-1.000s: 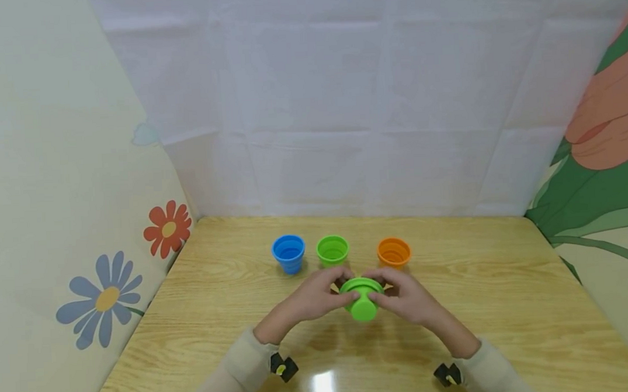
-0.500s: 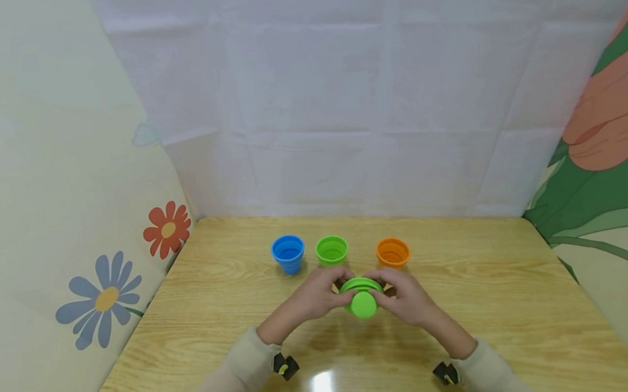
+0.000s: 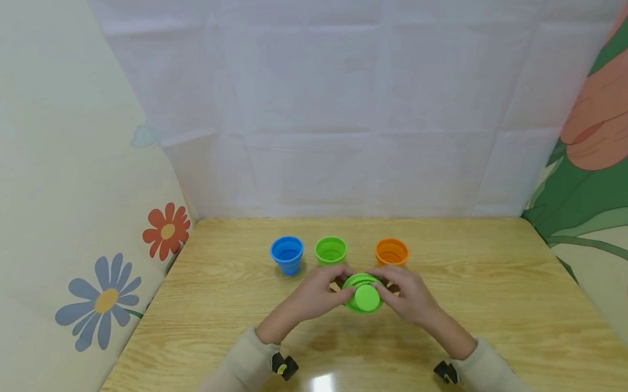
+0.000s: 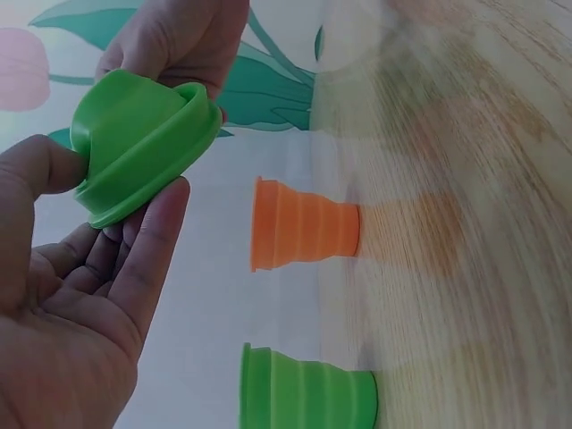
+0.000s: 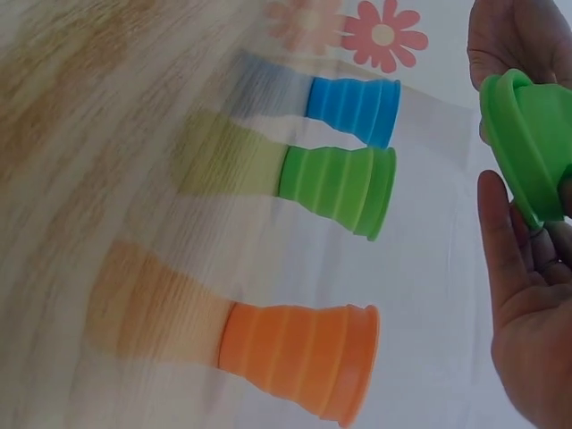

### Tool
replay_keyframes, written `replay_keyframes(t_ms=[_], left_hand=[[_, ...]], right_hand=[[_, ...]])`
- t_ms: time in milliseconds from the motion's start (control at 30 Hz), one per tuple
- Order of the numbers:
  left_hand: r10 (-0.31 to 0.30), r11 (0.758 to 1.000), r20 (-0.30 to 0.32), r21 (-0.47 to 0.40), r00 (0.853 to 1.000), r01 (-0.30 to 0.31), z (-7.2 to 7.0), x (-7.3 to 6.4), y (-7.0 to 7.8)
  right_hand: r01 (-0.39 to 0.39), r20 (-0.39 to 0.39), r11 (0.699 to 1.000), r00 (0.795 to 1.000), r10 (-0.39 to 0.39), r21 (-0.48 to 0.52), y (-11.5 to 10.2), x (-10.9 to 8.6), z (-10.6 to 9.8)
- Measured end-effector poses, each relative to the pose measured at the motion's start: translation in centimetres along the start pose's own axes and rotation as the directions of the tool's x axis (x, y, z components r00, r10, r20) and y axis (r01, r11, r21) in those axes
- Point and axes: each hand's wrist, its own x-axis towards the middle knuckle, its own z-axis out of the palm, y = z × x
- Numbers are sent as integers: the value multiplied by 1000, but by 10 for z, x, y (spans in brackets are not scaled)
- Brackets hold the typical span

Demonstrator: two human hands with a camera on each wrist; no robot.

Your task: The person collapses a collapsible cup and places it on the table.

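Between both hands, raised above the table, is a green collapsible cup [image 3: 367, 299], partly folded, its round base turned toward the head camera. My left hand [image 3: 318, 295] pinches its left side, thumb on the folded wall and fingers under the rim. From the other side my right hand [image 3: 408, 294] grips it the same way. In the left wrist view the cup [image 4: 143, 143] looks squashed and lopsided, one part of its wall bulging over the rim. Beyond the hands stand an upright blue cup [image 3: 287, 254], a second green cup [image 3: 331, 249] and an orange cup [image 3: 392, 251].
The wooden table [image 3: 219, 317] runs back to a white cloth [image 3: 341, 101] hung behind it. Flower-patterned walls stand at the left and right. The three standing cups form a row just past the hands, with a wider gap before the orange one.
The held green cup has become flatter as its base was pushed in toward the rim, and its base now faces the head camera more squarely. The standing cups have stayed put.
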Motion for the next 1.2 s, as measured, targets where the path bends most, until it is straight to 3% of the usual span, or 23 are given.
replay_keyframes(t_ms=[167, 300, 500, 600, 767, 933, 1033, 1200], left_hand=[[15, 1000, -11, 25, 1000, -15, -1, 0, 0], [16, 999, -32, 42, 999, -14, -1, 1, 2], [-2, 999, -55, 52, 998, 5, -1, 1, 5], [2, 999, -67, 49, 998, 2, -1, 1, 2], [12, 999, -66, 34, 998, -10, -1, -1, -2], [2, 999, -47, -33, 999, -3, -2, -2, 0], [1, 998, -38, -65, 999, -3, -2, -2, 1], [16, 999, -35, -30, 999, -17, -2, -2, -2]], right_hand=[[-41, 0, 999, 999, 41, 30, 2, -1, 2], [-91, 35, 987, 996, 87, 130, 2, 0, 0], [-151, 143, 921, 984, 105, 360, 4, 1, -7], [-172, 179, 901, 978, 107, 399, 4, 2, -9], [-161, 143, 937, 982, 121, 312, 3, 3, -6], [-95, 64, 973, 994, 84, 208, -2, 3, -3], [-74, 34, 982, 997, 70, 173, -3, 4, -3], [-67, 25, 985, 998, 64, 158, -4, 4, -2]])
